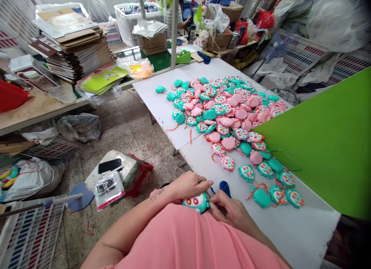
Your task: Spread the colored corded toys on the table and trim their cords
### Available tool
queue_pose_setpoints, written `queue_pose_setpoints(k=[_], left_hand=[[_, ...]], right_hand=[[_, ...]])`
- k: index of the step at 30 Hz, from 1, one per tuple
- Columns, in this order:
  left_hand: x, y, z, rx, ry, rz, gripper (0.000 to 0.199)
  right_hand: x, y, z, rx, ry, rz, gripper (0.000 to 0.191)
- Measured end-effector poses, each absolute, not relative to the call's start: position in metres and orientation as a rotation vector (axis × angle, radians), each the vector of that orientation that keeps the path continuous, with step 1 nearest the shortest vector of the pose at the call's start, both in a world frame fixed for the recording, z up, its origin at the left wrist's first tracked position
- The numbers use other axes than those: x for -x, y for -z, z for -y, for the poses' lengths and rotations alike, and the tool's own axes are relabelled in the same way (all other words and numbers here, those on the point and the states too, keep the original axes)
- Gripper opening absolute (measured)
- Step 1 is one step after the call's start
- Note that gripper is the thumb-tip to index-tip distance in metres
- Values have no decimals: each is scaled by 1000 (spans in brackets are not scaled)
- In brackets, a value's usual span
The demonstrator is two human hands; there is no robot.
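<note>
My left hand (193,184) is closed over a teal turtle-shaped toy (197,202) with a white face and red and orange round buttons, held against my pink top at the table's near edge. My right hand (227,207) pinches at the toy's right end. Something thin and dark shows at those fingertips, too small to name. Just beyond the hands lies a dark blue object (224,188) on the white table (307,230). A large heap of pink and teal toys (228,103) of the same kind, many with orange cord loops, covers the table ahead.
A green panel (324,145) rises along the table's right side. To the left, a stool (116,160) carries a phone (109,166) and a clear packet. Stacked cardboard (72,41) stands on the left bench, and a person (174,19) is partly visible behind a post (174,29).
</note>
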State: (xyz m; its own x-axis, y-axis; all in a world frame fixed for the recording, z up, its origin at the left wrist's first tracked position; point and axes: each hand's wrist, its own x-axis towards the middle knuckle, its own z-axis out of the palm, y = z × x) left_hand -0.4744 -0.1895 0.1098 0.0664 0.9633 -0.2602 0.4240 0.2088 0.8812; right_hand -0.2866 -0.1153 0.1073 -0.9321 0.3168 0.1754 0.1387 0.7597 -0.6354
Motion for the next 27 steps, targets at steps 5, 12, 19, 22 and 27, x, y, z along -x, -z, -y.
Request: queue_pose_setpoints(k=[5,12,19,22,27], left_hand=[[475,-103,187,-1400,-732,-1426,48],[471,-96,186,-1342,-770,-1283,50],[466,-95,184,-1383,-788,-1261,50],[464,-97,183,-1389,-760,-1249,51],[462,-103,183,-1384,-719,-1304,50]], right_hand=[[291,-118,111,196,-780,2770,16],[285,-111,113,212,-846,2706,14],[277,-108,114,265,-826,2688,14],[275,-109,115,226,-838,2715,13],[273,-110,118,251,-748,2712,15]])
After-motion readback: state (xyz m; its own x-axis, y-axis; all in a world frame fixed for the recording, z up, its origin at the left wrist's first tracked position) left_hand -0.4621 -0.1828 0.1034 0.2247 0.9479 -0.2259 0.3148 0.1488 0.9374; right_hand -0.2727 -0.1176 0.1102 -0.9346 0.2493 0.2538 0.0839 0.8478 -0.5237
